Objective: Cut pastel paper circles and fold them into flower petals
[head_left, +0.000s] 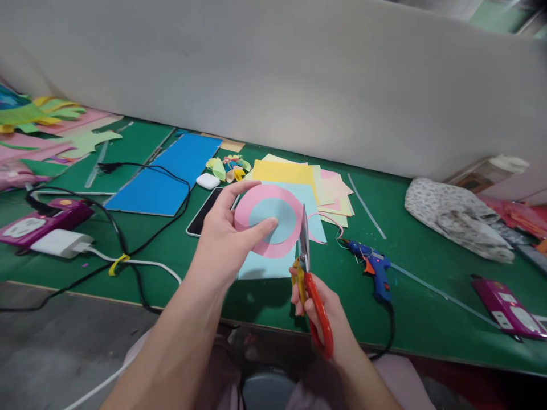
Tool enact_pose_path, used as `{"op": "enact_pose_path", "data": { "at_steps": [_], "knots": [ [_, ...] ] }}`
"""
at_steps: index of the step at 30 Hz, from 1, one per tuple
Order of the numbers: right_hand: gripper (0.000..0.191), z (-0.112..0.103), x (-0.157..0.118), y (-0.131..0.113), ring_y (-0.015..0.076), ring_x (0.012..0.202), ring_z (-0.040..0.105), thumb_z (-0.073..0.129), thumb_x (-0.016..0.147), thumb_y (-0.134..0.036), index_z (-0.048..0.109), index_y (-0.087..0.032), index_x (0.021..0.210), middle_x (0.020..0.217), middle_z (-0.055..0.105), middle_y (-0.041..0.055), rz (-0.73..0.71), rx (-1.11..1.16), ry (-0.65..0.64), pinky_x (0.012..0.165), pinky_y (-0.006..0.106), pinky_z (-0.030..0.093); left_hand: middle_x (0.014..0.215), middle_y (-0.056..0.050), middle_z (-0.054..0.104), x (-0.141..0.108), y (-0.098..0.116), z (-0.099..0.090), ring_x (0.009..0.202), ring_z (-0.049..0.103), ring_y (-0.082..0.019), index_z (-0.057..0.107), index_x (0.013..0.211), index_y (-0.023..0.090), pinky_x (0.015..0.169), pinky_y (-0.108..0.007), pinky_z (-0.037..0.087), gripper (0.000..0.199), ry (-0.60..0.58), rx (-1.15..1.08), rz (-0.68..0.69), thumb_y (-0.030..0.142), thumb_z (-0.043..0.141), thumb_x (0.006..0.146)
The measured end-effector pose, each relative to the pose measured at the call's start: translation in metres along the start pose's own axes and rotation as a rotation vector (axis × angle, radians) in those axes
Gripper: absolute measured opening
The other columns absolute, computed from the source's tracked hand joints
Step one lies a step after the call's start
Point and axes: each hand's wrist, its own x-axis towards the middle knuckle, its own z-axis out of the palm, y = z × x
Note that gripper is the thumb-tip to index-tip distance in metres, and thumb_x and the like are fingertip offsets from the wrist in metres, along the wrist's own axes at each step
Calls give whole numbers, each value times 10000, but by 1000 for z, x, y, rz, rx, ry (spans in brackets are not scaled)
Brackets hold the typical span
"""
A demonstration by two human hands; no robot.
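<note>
My left hand (231, 228) holds a round pink paper piece (280, 249) with a light blue round centre (280, 213). The thumb presses on its face, while the fingers go behind it. Whether the blue centre is a separate disc, I cannot tell. In my right hand (327, 302) are scissors (314, 302) with one red and one yellow handle. Their blades point upward along the right edge of the pink piece. A thin curled pink paper strip (331, 217) lies just right of the blades. Beneath the held piece is a light blue sheet (269, 270).
Yellow and pink paper sheets (290, 171) are stacked behind my hands. A phone (200, 219), white earbud case (208, 181) and blue board (162, 182) lie left. Right are a blue glue gun (374, 265) with its cord and a purple power strip (508, 307). Cables cross the table's left side.
</note>
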Motion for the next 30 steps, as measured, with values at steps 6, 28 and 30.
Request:
{"op": "enact_pose_path", "data": {
  "at_steps": [6, 28, 30],
  "knots": [
    [745, -1, 1, 3, 102, 559, 379, 690, 627, -723, 629, -173, 1126, 696, 519, -11, 3, 36, 9, 507, 248, 291, 1108, -48, 636, -2, -4, 3, 821, 659, -204, 633, 1102, 252, 592, -276, 580, 532, 4, 27, 16, 154, 793, 604],
    [741, -7, -4, -8, 88, 507, 387, 748, 515, -726, 676, -163, 991, 613, 515, -32, 89, 66, 9, 495, 241, 282, 1086, -34, 628, 2, 1, -7, 797, 640, -174, 656, 1100, 285, 592, -241, 576, 545, -51, 37, -4, 200, 825, 589],
    [756, -9, -4, -7, 86, 508, 387, 753, 510, -725, 678, -159, 1005, 615, 516, -32, 93, 63, 14, 491, 235, 277, 1102, -34, 623, 1, 1, -7, 807, 640, -176, 658, 1092, 287, 593, -239, 579, 541, -54, 35, -9, 199, 827, 585]
  ]
}}
